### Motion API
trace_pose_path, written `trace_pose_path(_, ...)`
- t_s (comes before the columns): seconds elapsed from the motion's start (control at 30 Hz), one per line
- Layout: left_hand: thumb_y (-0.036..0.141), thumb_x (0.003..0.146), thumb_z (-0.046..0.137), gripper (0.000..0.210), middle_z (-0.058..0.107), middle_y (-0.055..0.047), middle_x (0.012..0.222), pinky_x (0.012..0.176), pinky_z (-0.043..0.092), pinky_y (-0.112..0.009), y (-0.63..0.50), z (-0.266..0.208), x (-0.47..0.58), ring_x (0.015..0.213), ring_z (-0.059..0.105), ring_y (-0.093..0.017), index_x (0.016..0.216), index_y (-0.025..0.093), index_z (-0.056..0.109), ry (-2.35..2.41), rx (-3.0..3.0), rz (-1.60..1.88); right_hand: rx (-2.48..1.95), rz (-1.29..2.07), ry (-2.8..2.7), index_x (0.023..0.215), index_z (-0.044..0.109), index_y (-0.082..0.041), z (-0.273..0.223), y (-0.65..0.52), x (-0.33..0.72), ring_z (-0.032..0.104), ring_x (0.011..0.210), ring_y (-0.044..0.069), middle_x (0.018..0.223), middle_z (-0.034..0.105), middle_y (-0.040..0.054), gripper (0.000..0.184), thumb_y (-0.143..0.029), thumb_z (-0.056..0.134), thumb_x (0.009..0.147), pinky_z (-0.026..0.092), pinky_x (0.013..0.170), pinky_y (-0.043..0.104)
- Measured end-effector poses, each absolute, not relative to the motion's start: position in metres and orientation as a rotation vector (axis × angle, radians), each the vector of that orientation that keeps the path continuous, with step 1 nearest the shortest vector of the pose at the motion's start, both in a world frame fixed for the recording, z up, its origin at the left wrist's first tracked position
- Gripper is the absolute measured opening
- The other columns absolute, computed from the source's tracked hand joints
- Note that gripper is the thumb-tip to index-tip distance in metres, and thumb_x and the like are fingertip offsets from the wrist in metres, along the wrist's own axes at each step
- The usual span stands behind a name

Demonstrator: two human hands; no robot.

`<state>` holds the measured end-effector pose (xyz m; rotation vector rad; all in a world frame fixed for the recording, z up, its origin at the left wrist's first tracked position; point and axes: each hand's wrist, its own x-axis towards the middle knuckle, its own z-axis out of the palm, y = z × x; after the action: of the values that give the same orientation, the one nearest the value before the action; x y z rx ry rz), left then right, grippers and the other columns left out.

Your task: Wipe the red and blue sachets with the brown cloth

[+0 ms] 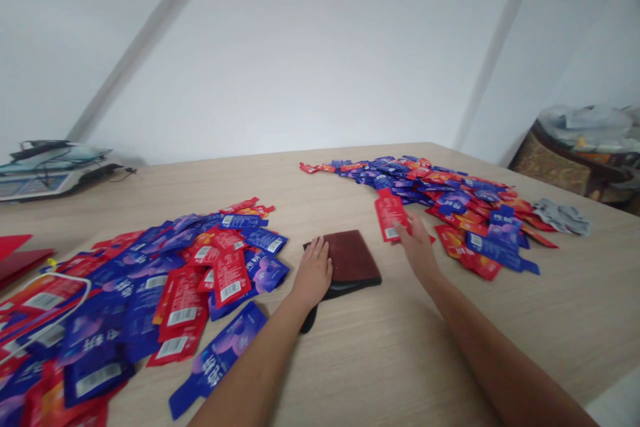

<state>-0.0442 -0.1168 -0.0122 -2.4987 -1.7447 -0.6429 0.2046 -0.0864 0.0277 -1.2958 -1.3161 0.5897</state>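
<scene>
My right hand (416, 243) pinches the lower edge of a red spouted pouch (388, 215) with white print and a barcode, over the wood-grain table. To its left lies a brown square pad (350, 255), leather-like on top with a black underside. My left hand (316, 268) rests flat on the pad's left side, fingers stretched out and holding nothing. A black piece (309, 320) sticks out below that hand; its kind is unclear. Close to my left forearm is a blue-purple pouch (225, 350).
Red and blue pouches form a left heap (150, 293) and a right heap (400, 177). A grey glove-like cloth (561, 217) lies at the right. A flat scale-like device (50, 177) stands back left. Beyond the table's right edge is a chair (550, 160) with plastic bags (590, 125).
</scene>
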Motion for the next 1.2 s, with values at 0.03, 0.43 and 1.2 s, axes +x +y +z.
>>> trace_pose_path(0.03,0.023,0.09,0.03,0.045,0.038,-0.018,0.141,0.109,0.029,-0.045,-0.117,-0.012,-0.044,0.134,0.028,-0.024,0.13,0.005,0.042,-1.745,-2.491,-0.651,-1.219,0.707,-1.329,0.132,0.038,-0.019,0.026,-0.092,0.188,0.059,0.08,0.02,0.108,0.061,0.008,0.054,-0.042,0.044,0.084,0.049,0.072,0.035)
trace_pose_path(0.43,0.021,0.089,0.03,0.047,0.04,-0.021,0.139,0.109,0.029,-0.045,-0.118,-0.01,-0.042,0.133,0.031,-0.028,0.13,-0.001,0.04,-1.749,-2.428,-0.554,-1.262,-0.02,-2.488,0.141,0.032,-0.017,0.005,-0.123,0.118,0.024,0.135,0.022,0.146,0.032,0.0091,0.05,-0.033,0.025,0.094,0.024,0.107,0.041)
trace_pose_path(1.2,0.022,0.089,0.03,0.048,0.038,-0.02,0.141,0.109,0.028,-0.044,-0.121,-0.01,-0.042,0.134,0.029,-0.026,0.131,0.001,0.04,-1.783,-2.429,-0.583,-1.432,0.385,-1.722,0.134,0.038,-0.016,0.022,-0.098,0.184,0.062,0.097,0.022,0.11,0.064,0.0116,0.049,-0.023,0.038,0.086,0.048,0.084,0.038)
